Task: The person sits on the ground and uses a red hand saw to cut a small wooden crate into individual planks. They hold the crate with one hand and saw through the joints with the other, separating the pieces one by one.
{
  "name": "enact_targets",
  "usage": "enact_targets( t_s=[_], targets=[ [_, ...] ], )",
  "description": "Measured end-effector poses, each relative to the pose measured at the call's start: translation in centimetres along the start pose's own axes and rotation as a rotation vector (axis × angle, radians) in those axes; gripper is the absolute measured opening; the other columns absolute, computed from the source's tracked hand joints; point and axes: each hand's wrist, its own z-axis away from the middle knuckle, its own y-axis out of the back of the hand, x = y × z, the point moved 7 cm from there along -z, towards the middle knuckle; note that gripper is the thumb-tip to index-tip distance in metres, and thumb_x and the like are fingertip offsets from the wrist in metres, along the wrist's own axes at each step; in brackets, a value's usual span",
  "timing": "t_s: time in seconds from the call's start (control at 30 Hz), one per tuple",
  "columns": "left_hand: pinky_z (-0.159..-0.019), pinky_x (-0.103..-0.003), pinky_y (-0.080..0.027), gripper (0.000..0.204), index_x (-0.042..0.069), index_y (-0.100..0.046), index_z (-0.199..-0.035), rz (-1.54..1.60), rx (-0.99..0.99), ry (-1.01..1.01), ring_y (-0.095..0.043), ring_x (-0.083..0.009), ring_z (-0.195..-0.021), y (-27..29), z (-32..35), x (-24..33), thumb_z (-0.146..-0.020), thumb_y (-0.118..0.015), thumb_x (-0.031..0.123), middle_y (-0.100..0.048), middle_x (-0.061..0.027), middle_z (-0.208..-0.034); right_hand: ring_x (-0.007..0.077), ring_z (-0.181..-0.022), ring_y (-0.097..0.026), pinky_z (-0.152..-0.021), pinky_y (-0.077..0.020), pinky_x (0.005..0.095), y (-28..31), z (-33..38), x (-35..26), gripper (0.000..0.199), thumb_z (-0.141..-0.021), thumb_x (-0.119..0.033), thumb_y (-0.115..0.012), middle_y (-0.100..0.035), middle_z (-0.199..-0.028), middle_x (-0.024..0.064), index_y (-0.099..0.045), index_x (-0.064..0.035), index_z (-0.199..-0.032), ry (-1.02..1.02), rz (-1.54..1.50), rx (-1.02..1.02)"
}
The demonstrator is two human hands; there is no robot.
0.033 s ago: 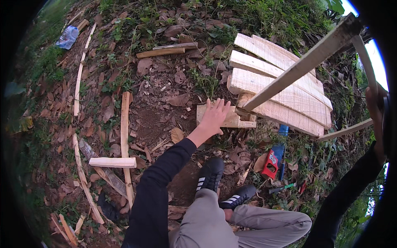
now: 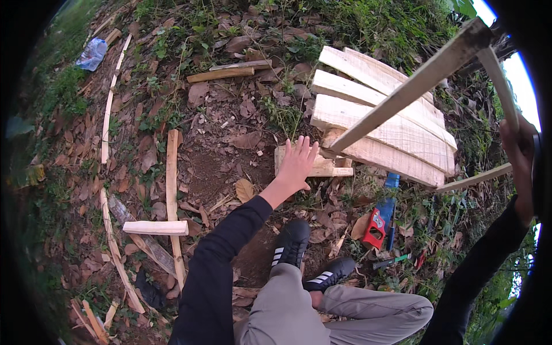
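My left hand (image 2: 295, 167) lies over a short pale wood block (image 2: 322, 168) on the ground, fingers spread and gripping nothing. Contact with the block is hard to judge. At the right edge my right hand (image 2: 516, 144) is closed round a wooden frame (image 2: 411, 86) of joined strips. One long strip of it slants down across a fan of rough-sawn boards (image 2: 379, 121), its lower end close to the block. A lower strip (image 2: 477, 177) runs behind the boards' near corner. Part of the frame lies beyond the picture's dark rim.
By my feet lie a handsaw with red handle (image 2: 375, 228) and a green-handled tool (image 2: 392, 262). To the left, a short wood piece (image 2: 155, 227) crosses a long batten (image 2: 172, 195). Thin strips (image 2: 109, 115) stretch along the leafy ground. A plastic bag (image 2: 92, 54) sits far left.
The frame and the boards appear slightly farther left and the frame's upper end has shifted a little. My left hand stays over the block; my right hand keeps its grip.
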Motion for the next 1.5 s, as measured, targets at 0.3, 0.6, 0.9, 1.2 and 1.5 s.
enact_targets(
  t_s=[0.3,0.6,0.9,1.2,1.5],
  targets=[
    [-0.074,-0.030,-0.056,0.029,-0.001,-0.068,-0.111,1.269,-0.322,0.619,-0.070,-0.0126,-0.077,-0.4,15.4,-0.7,-0.098,-0.068,0.025,-0.073,-0.0082,-0.092,0.0263,-0.041,-0.047,-0.046,-0.0349,0.0377,-15.6,3.5,-4.5,0.025,-0.085,-0.012,-0.077,-0.048,-0.051,0.0120,-0.058,-0.0009,-0.072,0.160,-0.223,-0.143],
    [-0.071,-0.042,-0.052,0.012,0.003,-0.067,-0.098,0.723,0.372,0.349,-0.065,-0.0331,-0.077,3.4,6.6,6.2,-0.093,-0.065,0.015,-0.069,-0.0125,-0.085,0.0333,-0.063,-0.064,-0.054,-0.0479,0.0448,-26.3,13.4,-5.8,0.021,-0.072,-0.013,-0.074,-0.060,-0.065,0.0111,-0.054,-0.0061,-0.077,0.174,-0.259,-0.228],
    [-0.114,-0.068,-0.026,0.059,0.007,-0.050,-0.142,0.144,0.278,0.464,-0.031,-0.0380,-0.147,-1.7,-5.6,2.5,-0.097,-0.059,0.046,-0.041,-0.0193,-0.151,0.0323,-0.058,-0.061,-0.052,-0.0438,0.0442,-24.8,9.7,-4.7,0.019,-0.079,-0.017,-0.072,-0.058,-0.061,0.0104,-0.056,-0.0079,-0.080,0.194,-0.220,-0.093],
    [-0.112,-0.063,-0.032,0.040,0.005,-0.063,-0.126,0.450,0.439,0.179,-0.042,-0.0359,-0.141,1.3,-7.2,4.2,-0.098,-0.061,0.034,-0.055,-0.0171,-0.140,0.0331,-0.053,-0.061,-0.051,-0.0457,0.0445,-22.9,10.1,-4.1,0.012,-0.073,-0.009,-0.067,-0.059,-0.059,0.0117,-0.057,-0.0067,-0.081,0.147,-0.223,-0.062],
    [-0.121,-0.065,-0.011,0.073,0.005,-0.034,-0.155,0.132,0.187,0.207,-0.013,-0.0397,-0.155,-4.9,-3.3,5.1,-0.101,-0.047,0.051,-0.018,-0.0212,-0.166,0.0343,-0.059,-0.061,-0.056,-0.0466,0.0460,-28.0,16.8,-4.9,0.017,-0.071,-0.011,-0.070,-0.057,-0.061,0.0116,-0.054,-0.0069,-0.076,0.040,-0.334,-0.150]
  ],
)
